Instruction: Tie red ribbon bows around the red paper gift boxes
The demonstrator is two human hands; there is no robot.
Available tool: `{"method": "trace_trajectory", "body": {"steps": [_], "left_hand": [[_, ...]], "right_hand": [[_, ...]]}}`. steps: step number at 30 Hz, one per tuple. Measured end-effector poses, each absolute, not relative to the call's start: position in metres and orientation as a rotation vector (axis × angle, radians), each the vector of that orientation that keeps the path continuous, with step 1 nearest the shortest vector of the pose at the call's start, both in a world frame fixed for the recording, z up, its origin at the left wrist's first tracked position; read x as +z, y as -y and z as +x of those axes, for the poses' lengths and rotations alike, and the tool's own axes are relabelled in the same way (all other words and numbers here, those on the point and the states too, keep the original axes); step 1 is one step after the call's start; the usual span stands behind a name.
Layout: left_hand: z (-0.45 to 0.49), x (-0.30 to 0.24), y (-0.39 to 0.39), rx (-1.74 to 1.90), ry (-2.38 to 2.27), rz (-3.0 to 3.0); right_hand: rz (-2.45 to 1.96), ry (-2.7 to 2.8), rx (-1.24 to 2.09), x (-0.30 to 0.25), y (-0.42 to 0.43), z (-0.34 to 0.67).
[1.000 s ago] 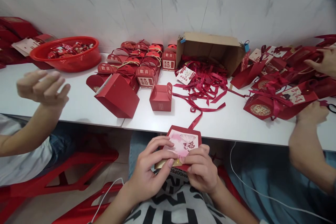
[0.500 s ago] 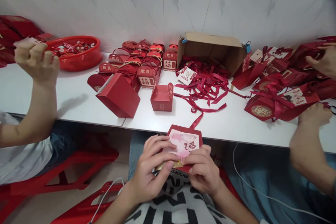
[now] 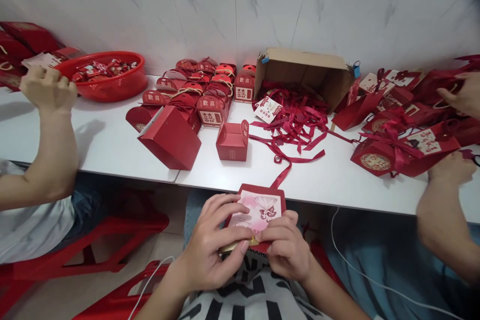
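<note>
In front of my chest, below the table's front edge, I hold a red gift box (image 3: 282,199) with a pink-and-white card (image 3: 258,208) on its upper face, printed with a fan and bow. My left hand (image 3: 212,242) grips the box's left and near side, fingers over the card and thumb along a gold strip (image 3: 230,246). My right hand (image 3: 287,247) pinches the near right edge, its fingertips meeting the left ones at a small gold-coloured bit. What the fingertips pinch there is mostly hidden. A dark red ribbon (image 3: 282,176) runs from the far edge onto the table.
A small open red box (image 3: 232,147) and a larger tilted one (image 3: 174,140) stand ahead. Beyond are rows of filled boxes (image 3: 212,110), a cardboard carton (image 3: 311,62) spilling ribbons, and a red basin (image 3: 112,85) of sweets. Co-workers' hands (image 3: 48,87) are at both sides.
The box in my hands has tipped and shifted slightly toward me, both hands still on it. The co-worker's hand on the left has lowered a little toward the table.
</note>
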State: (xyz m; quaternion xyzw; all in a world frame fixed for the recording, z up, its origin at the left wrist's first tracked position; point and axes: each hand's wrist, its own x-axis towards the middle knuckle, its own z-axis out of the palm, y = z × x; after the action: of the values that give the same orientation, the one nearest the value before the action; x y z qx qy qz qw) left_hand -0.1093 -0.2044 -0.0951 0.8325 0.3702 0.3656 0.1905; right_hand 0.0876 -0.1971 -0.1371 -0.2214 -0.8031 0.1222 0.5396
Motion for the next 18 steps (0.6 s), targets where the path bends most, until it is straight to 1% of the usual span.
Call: {"method": "trace_trajectory", "body": {"steps": [3, 10, 15, 18], "left_hand": [[-0.116, -0.101, 0.2, 1.037, -0.957, 2.401], [-0.115, -0.122, 0.199, 1.157, -0.877, 2.302], [-0.116, -0.122, 0.196, 1.102, -0.764, 2.172], [-0.117, -0.122, 0.195, 1.017, -0.781, 2.053]], "right_hand": [[-0.588, 1.858, 0.426, -0.138, 0.197, 0.083], [-0.773, 1.667, 0.779, -0.148, 0.203, 0.071], [-0.86, 1.549, 1.01, -0.154, 0.206, 0.067], [-0.924, 1.475, 1.098, -0.157, 0.205, 0.066]]}}
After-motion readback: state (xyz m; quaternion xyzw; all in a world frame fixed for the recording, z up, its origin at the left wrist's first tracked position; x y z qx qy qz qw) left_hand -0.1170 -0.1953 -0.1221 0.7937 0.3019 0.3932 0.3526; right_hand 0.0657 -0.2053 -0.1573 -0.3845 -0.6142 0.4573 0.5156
